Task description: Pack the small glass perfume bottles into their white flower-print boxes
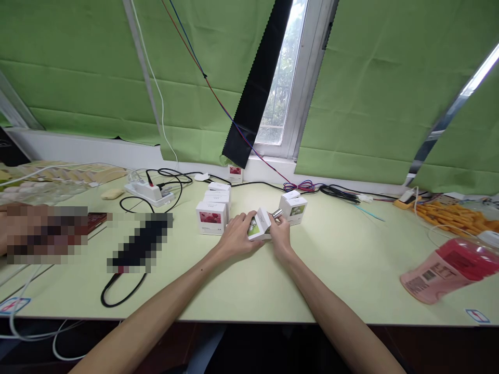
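Observation:
My left hand (236, 235) is closed around a small white box with a green picture (258, 225), held just above the pale green table (343, 270). Its flap is open. My right hand (280, 232) grips the other side of this box, and a small silver cylinder (276, 213) shows at its fingertips by the box's opening. Another open white box with a green picture (294, 208) stands just behind my right hand. A row of closed white boxes with red pictures (212, 210) stands left of my left hand.
A white power strip (148, 191) with black cables lies at the back left. A pink bottle (448, 270) lies on its side at the right. Orange pieces (452, 214) sit at the far right. Cables run along the window sill. Another person's blurred hand (42, 231) rests at the left.

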`<state>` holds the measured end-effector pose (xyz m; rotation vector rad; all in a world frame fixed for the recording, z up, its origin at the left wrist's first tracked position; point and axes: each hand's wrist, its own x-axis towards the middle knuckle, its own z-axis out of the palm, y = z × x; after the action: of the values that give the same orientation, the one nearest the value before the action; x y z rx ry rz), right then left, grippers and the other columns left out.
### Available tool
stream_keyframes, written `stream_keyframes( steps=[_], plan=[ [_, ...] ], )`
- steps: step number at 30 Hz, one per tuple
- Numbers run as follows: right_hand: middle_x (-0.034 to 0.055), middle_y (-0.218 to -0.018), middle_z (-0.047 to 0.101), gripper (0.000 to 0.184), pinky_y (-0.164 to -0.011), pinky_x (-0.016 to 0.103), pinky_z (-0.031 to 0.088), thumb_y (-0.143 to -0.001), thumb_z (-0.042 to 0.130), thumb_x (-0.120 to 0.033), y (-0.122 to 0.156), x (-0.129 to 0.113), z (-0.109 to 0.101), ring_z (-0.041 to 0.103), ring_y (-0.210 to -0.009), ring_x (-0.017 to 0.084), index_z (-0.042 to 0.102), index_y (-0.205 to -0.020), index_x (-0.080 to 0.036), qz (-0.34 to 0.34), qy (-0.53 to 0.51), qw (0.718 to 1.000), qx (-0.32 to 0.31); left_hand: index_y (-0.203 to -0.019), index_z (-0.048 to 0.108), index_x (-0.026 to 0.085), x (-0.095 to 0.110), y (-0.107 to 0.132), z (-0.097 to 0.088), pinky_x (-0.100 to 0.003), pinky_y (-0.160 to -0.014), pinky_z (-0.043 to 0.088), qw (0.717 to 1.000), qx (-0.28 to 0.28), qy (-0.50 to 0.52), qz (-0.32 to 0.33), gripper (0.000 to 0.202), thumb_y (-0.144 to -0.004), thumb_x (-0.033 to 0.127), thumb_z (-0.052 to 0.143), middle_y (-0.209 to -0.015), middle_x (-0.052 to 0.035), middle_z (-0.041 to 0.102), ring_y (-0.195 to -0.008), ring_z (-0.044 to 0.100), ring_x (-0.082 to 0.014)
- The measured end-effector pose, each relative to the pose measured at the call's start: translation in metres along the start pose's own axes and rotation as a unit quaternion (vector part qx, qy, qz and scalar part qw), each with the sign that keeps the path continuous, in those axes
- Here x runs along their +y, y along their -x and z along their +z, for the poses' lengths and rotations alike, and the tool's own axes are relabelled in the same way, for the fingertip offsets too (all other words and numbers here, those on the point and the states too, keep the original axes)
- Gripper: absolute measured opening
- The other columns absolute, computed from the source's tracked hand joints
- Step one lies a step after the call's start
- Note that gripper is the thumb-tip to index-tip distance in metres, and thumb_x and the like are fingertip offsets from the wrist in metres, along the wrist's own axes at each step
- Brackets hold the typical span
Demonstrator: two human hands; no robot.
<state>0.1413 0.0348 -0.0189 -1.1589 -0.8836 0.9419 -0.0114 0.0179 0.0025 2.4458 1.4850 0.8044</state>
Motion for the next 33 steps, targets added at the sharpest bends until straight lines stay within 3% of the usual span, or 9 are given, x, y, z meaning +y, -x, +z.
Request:
stream_keyframes(
  steps=[33],
  plan=[
    [0.0033, -0.078, 0.068, 0.044, -0.066, 0.029, 0.048, -0.065, 0.075, -0.055, -0.0012, -0.0008, 0.0017, 0.064, -0.076, 0.02, 0.065, -0.085, -0.017, 0.019, -0.025, 1.0, -0.003, -0.146, 0.04, 0.023, 0.0047, 0.0009, -0.0036, -0.046, -0.096, 0.046, 1.0, -0.016, -0.01, -0.003, 0.083, -0.076, 0.054, 0.071, -0.121, -0.0121, 0.061, -0.116, 0.056, -0.0346]
  ],
)
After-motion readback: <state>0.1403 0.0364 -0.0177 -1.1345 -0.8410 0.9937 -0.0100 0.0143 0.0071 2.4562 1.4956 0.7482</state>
